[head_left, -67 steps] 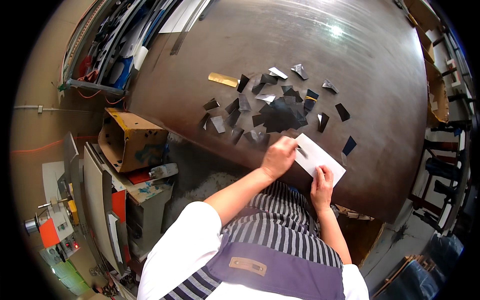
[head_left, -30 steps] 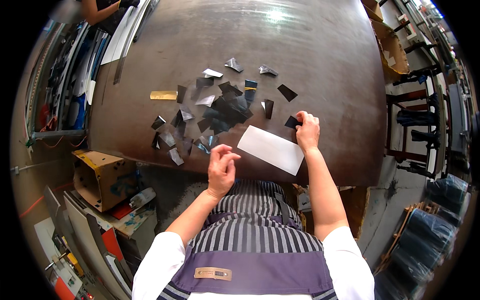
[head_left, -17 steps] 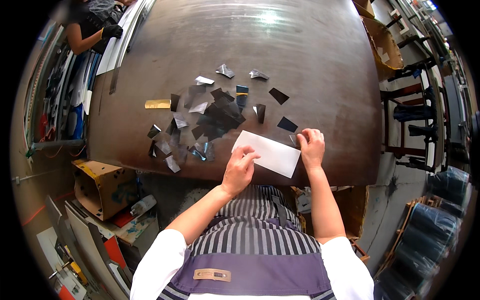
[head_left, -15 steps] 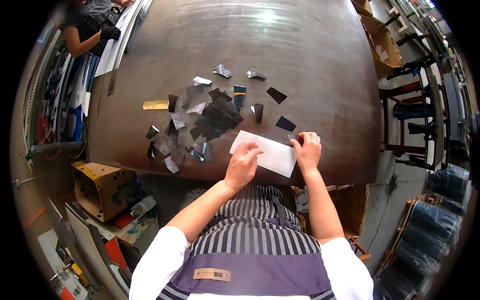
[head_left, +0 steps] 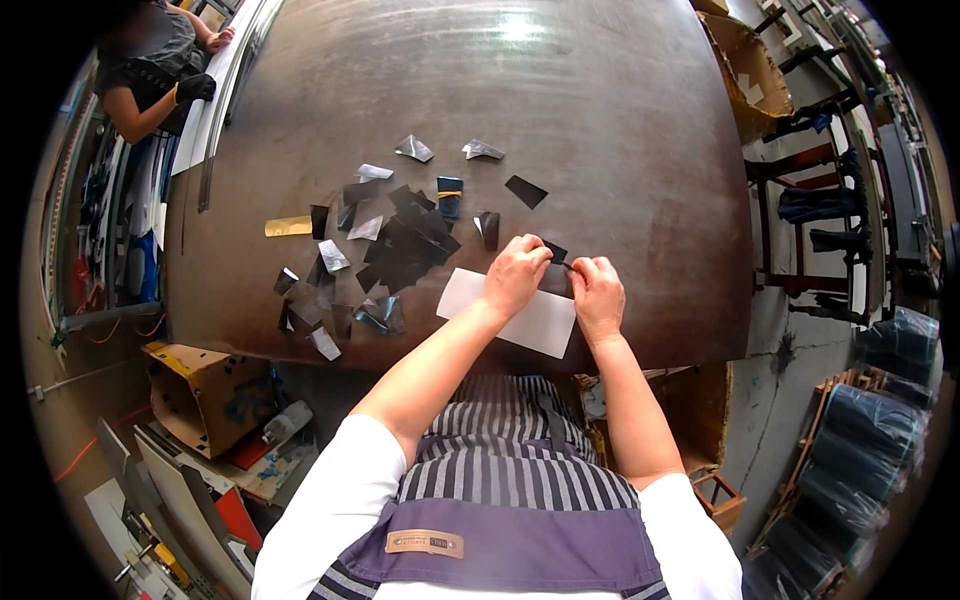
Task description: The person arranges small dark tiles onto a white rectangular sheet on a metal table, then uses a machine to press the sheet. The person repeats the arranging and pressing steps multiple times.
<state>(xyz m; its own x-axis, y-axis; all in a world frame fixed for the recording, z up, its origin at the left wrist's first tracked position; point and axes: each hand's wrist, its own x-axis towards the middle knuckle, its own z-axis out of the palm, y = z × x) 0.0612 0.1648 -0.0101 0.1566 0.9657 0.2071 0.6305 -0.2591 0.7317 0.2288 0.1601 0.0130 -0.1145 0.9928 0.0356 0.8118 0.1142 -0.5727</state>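
Observation:
Over the far edge of a white rectangular sheet [head_left: 545, 325], my two hands come close together with fingertips pinched. Between them shows a small dark sliver of film [head_left: 566, 265]. My right hand [head_left: 599, 300] pinches this sliver. My left hand [head_left: 514, 275] has thumb and fingers closed next to it; whatever lies in them is hidden. Just beyond the fingertips a black film piece [head_left: 556, 250] lies on the table, partly covered by my left hand. To the left spreads a loose pile of black film pieces [head_left: 410, 245].
The brown table [head_left: 640, 130] carries scattered film scraps, a gold strip [head_left: 289, 227] and a dark blue bundle with a yellow band [head_left: 450, 197]. A co-worker with a black glove [head_left: 196, 88] stands far left. Cardboard boxes [head_left: 205, 395] and a dark rack [head_left: 800, 205] flank the table.
My left hand has moved from above the white sheet, away from me and right, to meet my right hand. Its fingers have closed. The whole view has shifted slightly.

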